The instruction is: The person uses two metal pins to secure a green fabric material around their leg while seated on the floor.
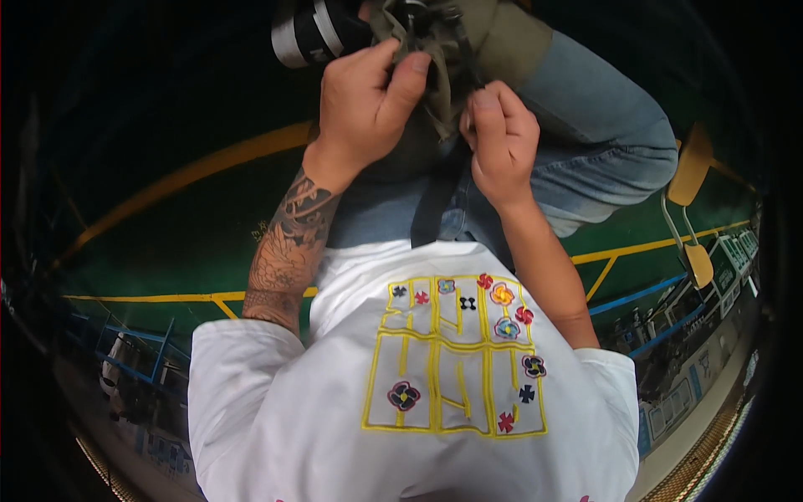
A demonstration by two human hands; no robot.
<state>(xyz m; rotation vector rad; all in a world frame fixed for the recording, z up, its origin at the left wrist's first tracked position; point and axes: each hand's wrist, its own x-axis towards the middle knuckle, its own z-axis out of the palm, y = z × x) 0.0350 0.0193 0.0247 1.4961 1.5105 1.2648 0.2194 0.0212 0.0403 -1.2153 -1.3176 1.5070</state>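
Observation:
My left hand [364,103] pinches a fold of olive fabric [442,88] between thumb and curled fingers. To its right, my right hand [502,141] has thumb and forefinger closed on a thin dark strip, perhaps a cord or strap, at the fabric's edge. Small dark, partly shiny parts [415,11] show among the folds at the top; blur hides what they are. More olive cloth [517,41] lies over my jeans [596,125]. A black strap [433,210] runs down across my lap from beneath the bunched cloth.
Left of the cloth is a black item with white bands [313,34], bearing writing. A chair with yellow panels [690,166] stands at right. Yellow lines [188,172] cross the green floor [163,232]. Blue frames [135,336] and equipment lie towards the lower left rim.

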